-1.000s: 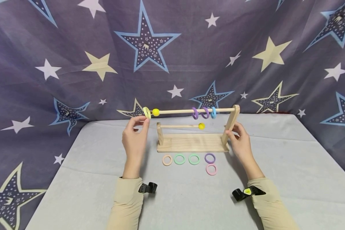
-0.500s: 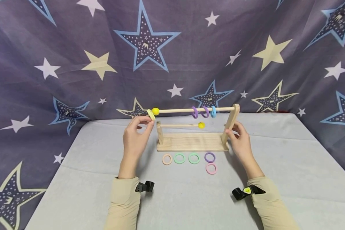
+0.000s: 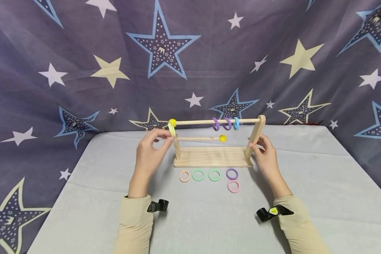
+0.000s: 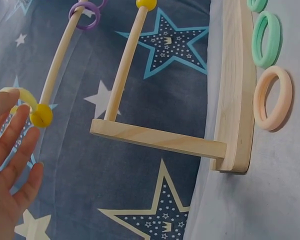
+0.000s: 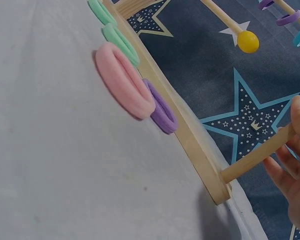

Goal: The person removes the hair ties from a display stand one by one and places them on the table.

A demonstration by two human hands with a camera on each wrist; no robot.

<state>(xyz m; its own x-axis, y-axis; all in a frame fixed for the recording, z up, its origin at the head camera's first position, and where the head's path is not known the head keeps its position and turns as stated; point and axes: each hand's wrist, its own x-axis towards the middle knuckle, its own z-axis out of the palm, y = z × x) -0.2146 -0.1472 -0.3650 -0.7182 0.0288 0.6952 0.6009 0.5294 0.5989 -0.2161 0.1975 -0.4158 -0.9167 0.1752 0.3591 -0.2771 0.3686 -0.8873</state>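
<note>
My left hand (image 3: pixel 150 151) pinches a pale yellow ring (image 3: pixel 171 129) between thumb and fingers, right at the yellow bead (image 3: pixel 173 122) that caps the upper rod (image 3: pixel 193 122). In the left wrist view the yellow ring (image 4: pixel 26 96) meets the bead (image 4: pixel 41 116); whether it passes round it I cannot tell. Two purple rings (image 3: pixel 216 124) and a blue ring (image 3: pixel 236 123) hang on that rod. With my right hand (image 3: pixel 266 157) I grip the right upright (image 3: pixel 255 137) of the wooden stand (image 3: pixel 212 158); in the right wrist view the thumb (image 5: pixel 299 107) lies against the wood.
Below the stand's base lie a peach ring (image 3: pixel 184 176), two green rings (image 3: pixel 198 175), a purple ring (image 3: pixel 231 174) and a pink ring (image 3: pixel 233 186) on the grey cloth (image 3: pixel 206 225). A lower rod (image 3: pixel 198 139) ends in another yellow bead (image 3: pixel 222 138). Star-patterned fabric (image 3: pixel 190 53) hangs behind.
My left hand has moved right with the yellow ring, from left of the upper rod's bead to right against it. The ring has turned in the fingers. My right hand stays on the upright.
</note>
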